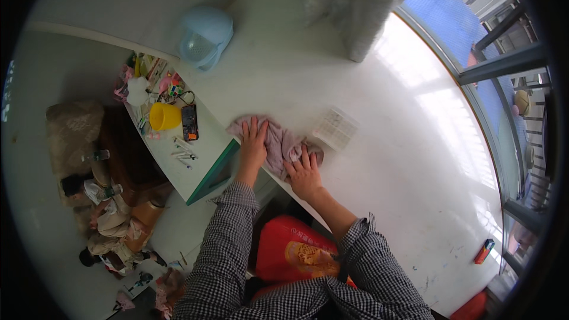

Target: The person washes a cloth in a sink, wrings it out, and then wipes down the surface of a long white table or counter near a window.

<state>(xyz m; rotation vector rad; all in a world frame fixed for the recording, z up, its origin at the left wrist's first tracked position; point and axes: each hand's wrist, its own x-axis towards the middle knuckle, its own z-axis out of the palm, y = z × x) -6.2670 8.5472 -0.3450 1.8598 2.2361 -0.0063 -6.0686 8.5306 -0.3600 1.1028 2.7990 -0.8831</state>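
Note:
A crumpled pinkish-grey cloth [278, 149] lies on the white tabletop [378, 178], near its edge. My left hand [253, 146] presses flat on the cloth's left part with the fingers spread. On its right end rests my right hand [306, 172], the fingers apart and pointing away from me. Just beyond the right hand is a clear plastic compartment box [336, 129], apart from the cloth. Both palms are hidden from above.
Left stands a shelf with a yellow cup [165, 116], a phone-like device [190, 122] and pens. Further back are a light-blue plastic container [206, 38] and a grey curtain [355, 9]. A red box cutter or lighter-like item [484, 251] lies right. People sit at far left.

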